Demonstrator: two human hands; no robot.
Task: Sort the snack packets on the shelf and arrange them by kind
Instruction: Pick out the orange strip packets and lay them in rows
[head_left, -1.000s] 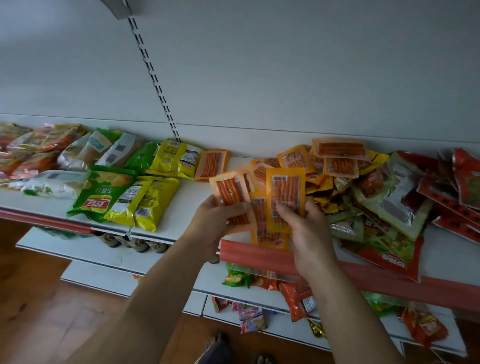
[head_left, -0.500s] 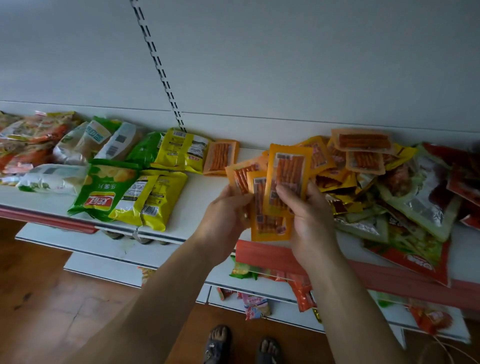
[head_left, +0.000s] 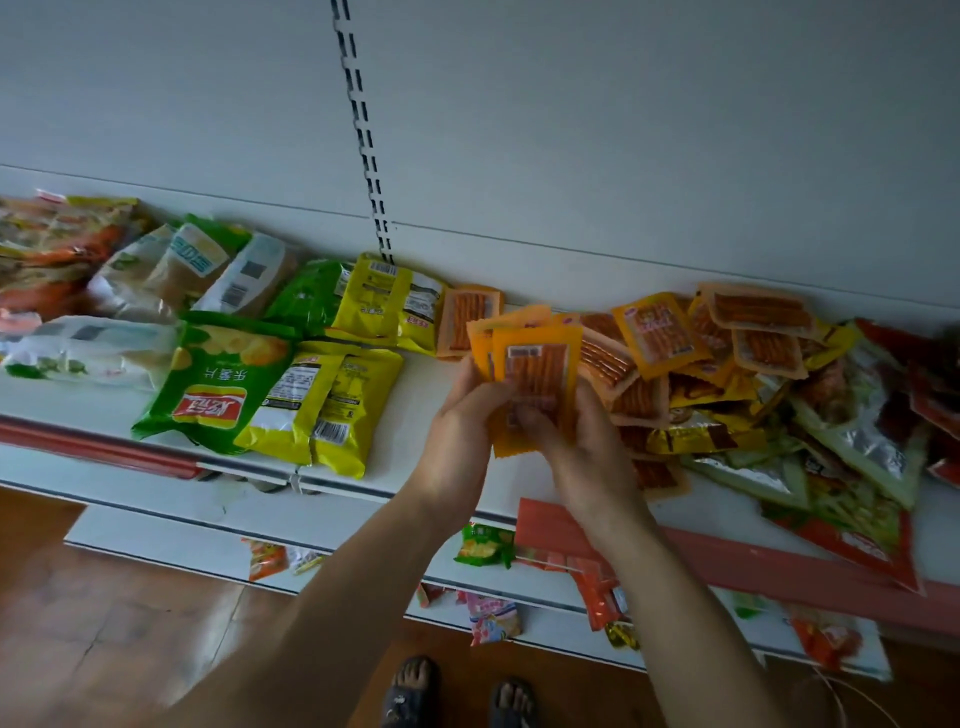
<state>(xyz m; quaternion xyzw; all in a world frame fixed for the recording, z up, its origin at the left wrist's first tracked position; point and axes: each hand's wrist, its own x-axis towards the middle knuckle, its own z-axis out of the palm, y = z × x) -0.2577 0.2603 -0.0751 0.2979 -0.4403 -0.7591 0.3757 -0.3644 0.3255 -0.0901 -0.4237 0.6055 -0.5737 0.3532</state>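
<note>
A pale grey back panel (head_left: 623, 130) fills the upper view, smooth and plain, crossed by a thin horizontal seam (head_left: 675, 265). A slotted upright (head_left: 364, 135) runs down it, two rows of dark slots, and ends at the white shelf (head_left: 408, 415). A red strip (head_left: 779, 570) lines the shelf's front edge on the right and again at the far left. Lower white shelves (head_left: 171, 543) step outward beneath. The floor (head_left: 104, 649) is reddish-brown, probably wood planks — blur softens the grain. The light is dim, soft and even.
</note>
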